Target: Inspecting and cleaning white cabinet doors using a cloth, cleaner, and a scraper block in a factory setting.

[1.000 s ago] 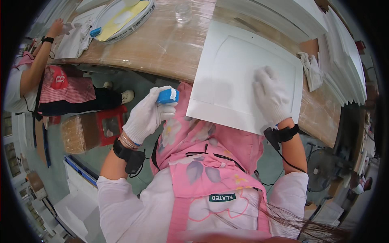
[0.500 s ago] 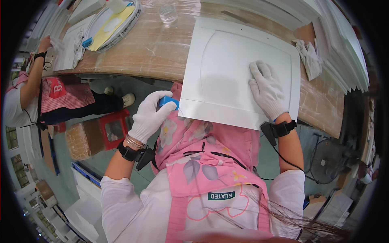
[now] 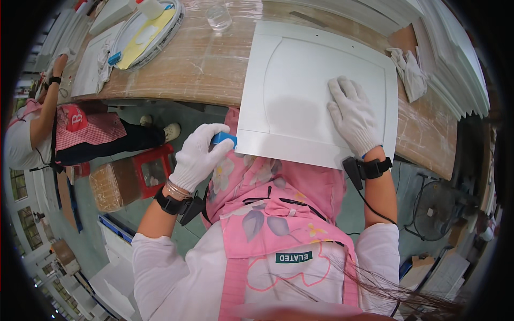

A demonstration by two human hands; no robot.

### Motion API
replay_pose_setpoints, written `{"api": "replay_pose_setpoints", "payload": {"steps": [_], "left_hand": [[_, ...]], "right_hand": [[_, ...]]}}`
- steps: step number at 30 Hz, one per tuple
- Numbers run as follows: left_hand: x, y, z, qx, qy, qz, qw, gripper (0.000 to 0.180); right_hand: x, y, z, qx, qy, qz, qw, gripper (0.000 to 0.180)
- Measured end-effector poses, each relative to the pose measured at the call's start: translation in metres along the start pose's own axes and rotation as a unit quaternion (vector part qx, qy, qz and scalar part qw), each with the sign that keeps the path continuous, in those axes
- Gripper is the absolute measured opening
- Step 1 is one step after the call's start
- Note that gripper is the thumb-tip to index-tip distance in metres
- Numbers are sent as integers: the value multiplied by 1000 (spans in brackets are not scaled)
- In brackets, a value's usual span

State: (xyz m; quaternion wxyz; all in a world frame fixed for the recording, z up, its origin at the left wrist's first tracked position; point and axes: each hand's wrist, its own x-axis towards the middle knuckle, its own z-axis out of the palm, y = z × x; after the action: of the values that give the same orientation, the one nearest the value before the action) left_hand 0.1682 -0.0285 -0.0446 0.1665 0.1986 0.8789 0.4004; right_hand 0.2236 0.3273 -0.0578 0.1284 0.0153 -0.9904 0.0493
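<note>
A white panel (image 3: 305, 115) with a grooved frame lies flat, its near part jutting over the table's front edge above my apron. My left hand (image 3: 195, 158), in a white knit glove, grips a small blue block (image 3: 225, 140) between thumb and fingers. The block sits at the panel's near left corner, against its left edge. On the right side of the panel's face rests my right hand (image 3: 353, 115), also gloved, palm down with fingers stretched out and holding nothing.
The table (image 3: 187, 69) has a film-wrapped brown top. Stacked white panels (image 3: 450, 59) and a crumpled white cloth (image 3: 409, 75) are at right. A round lid (image 3: 176, 32) with a yellow cloth and a glass (image 3: 218, 17) stand farther back. Another person (image 3: 69, 128) works at left; a fan (image 3: 433, 208) is lower right.
My left hand and the blue block have shifted slightly toward me along the panel's left edge. My right hand stays on the panel. At left, the other person's arm has moved.
</note>
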Motion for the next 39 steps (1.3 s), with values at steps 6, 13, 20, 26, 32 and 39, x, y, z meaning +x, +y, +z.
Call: {"api": "replay_pose_setpoints", "payload": {"steps": [6,13,20,26,32,39], "left_hand": [[8,-2,2,25,5,29,999,35],[3,3,-6,59,-30,39,997,33],[13,1,-5,-5,24,27,999,33],[3,-5,-8,40,-55,33,997,33],[10,-12,-2,-53,17,15,998,34],[-8,-11,-9,3,-76,-6,997,35]], "right_hand": [[0,0,0,-2,1,2,1000,46],[1,-1,-4,6,-13,9,1000,45],[1,-1,-2,1,-8,1,1000,45],[1,-1,-2,9,-5,5,1000,45],[2,-2,-1,8,-8,4,1000,45],[0,0,0,4,-4,7,1000,45]]}}
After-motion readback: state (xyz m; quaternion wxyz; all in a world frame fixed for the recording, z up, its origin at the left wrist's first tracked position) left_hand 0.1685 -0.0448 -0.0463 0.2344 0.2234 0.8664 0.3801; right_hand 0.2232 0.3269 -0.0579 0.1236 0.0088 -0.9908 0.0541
